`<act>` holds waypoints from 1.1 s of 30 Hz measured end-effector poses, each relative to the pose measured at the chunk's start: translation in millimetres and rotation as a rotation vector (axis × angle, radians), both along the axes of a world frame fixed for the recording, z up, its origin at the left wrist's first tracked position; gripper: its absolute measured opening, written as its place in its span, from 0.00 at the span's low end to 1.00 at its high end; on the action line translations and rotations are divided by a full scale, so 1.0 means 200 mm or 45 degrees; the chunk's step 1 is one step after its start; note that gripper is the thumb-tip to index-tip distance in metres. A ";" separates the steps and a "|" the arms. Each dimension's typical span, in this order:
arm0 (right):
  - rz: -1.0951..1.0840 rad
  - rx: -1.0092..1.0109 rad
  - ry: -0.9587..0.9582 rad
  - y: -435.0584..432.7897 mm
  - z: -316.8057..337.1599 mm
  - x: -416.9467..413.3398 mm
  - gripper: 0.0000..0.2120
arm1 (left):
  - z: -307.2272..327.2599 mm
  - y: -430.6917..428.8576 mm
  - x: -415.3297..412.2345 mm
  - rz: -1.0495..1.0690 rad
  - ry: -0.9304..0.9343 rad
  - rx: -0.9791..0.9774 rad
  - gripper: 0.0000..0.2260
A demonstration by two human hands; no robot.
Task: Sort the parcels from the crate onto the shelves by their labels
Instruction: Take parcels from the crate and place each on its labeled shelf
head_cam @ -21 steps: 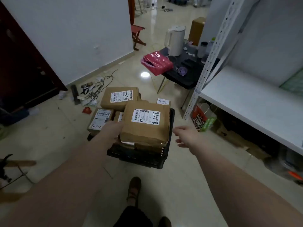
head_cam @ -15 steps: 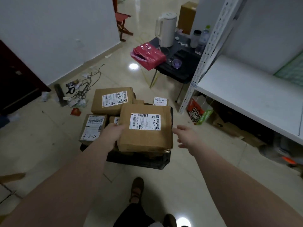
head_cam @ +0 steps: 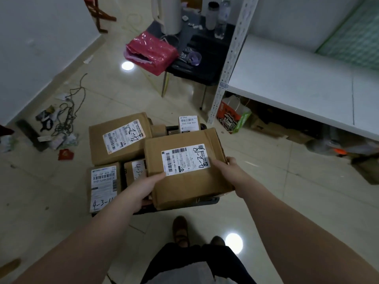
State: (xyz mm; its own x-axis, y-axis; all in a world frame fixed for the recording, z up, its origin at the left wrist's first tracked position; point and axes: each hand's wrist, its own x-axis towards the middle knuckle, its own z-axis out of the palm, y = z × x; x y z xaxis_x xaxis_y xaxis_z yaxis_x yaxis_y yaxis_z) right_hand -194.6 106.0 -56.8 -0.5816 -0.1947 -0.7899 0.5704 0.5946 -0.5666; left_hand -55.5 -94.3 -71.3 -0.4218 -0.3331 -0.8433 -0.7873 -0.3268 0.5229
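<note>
Cardboard parcel (head_cam: 185, 181), white label hand-marked 4-2-18, held in both hands over the near-right part of the black crate (head_cam: 207, 201); can't tell if its underside touches what's below. Left hand (head_cam: 143, 187) grips the near-left edge, thumb on top by the label's corner, fingers hidden underneath. Right hand (head_cam: 225, 171) grips the right edge, thumb on top beside the label, fingers wrapped round the side. More in the crate: large box (head_cam: 119, 138) at back-left with a tilted label, flat parcel (head_cam: 103, 187) at front-left marked 4-3-1-something (last digit cut off by the arm), small box (head_cam: 135, 171) between that one and the held parcel, small labelled packet (head_cam: 188, 123) at the back. White shelf (head_cam: 297, 78) is to the right, its perforated upright (head_cam: 229, 58) just beyond the crate's far-right corner. Orange-green bag (head_cam: 231, 117) sits under the shelf. Black side table (head_cam: 205, 64) behind the upright, red plastic bag (head_cam: 151, 52) on its left edge. Tangled cables (head_cam: 69, 111) on the floor at left.
</note>
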 end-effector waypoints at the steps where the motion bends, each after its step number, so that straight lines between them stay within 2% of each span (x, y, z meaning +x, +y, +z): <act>1: -0.041 -0.022 -0.011 0.02 0.01 -0.02 0.37 | 0.01 0.00 -0.01 0.002 0.022 0.011 0.22; 5: -0.261 -0.162 -0.061 0.12 0.05 -0.12 0.31 | 0.10 0.00 -0.12 0.004 0.130 0.061 0.27; 11: -0.483 -0.360 -0.088 0.28 0.17 -0.21 0.25 | 0.31 0.08 -0.36 -0.009 0.292 0.109 0.25; 14: -0.631 -0.481 -0.089 0.38 0.21 -0.26 0.25 | 0.40 0.15 -0.48 -0.032 0.402 0.142 0.27; 17: -0.745 -0.609 -0.076 0.49 0.26 -0.31 0.19 | 0.51 0.25 -0.59 -0.034 0.485 0.204 0.30; 20: -0.830 -0.736 -0.094 0.62 0.32 -0.38 0.16 | 0.58 0.36 -0.69 -0.043 0.570 0.294 0.26; 22: -0.874 -0.791 -0.083 0.74 0.36 -0.42 0.16 | 0.61 0.47 -0.76 0.065 0.636 0.413 0.27; 25: -0.874 -0.819 -0.006 0.94 0.44 -0.49 0.16 | 0.64 0.70 -0.86 0.296 0.761 0.564 0.35; 28: -0.848 -0.809 0.120 1.18 0.51 -0.58 0.21 | 0.70 1.04 -0.97 0.372 0.827 0.648 0.43; 29: -0.833 -0.793 0.174 1.26 0.54 -0.60 0.23 | 0.73 1.16 -1.00 0.336 0.822 0.651 0.43; 32: -0.754 -0.794 0.315 1.48 0.63 -0.64 0.27 | 0.80 1.51 -1.10 0.145 0.783 0.625 0.32; 33: -0.739 -0.809 0.348 1.55 0.64 -0.65 0.28 | 0.82 1.60 -1.13 0.074 0.776 0.604 0.32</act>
State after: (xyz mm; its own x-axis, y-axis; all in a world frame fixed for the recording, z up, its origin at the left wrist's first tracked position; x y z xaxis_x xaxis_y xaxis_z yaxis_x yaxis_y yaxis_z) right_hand -324.9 415.9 72.1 -0.8759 -0.1643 -0.4536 0.4806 -0.2164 -0.8498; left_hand -281.7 226.0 93.0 -0.8501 -0.0298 -0.5258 -0.3801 -0.6563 0.6517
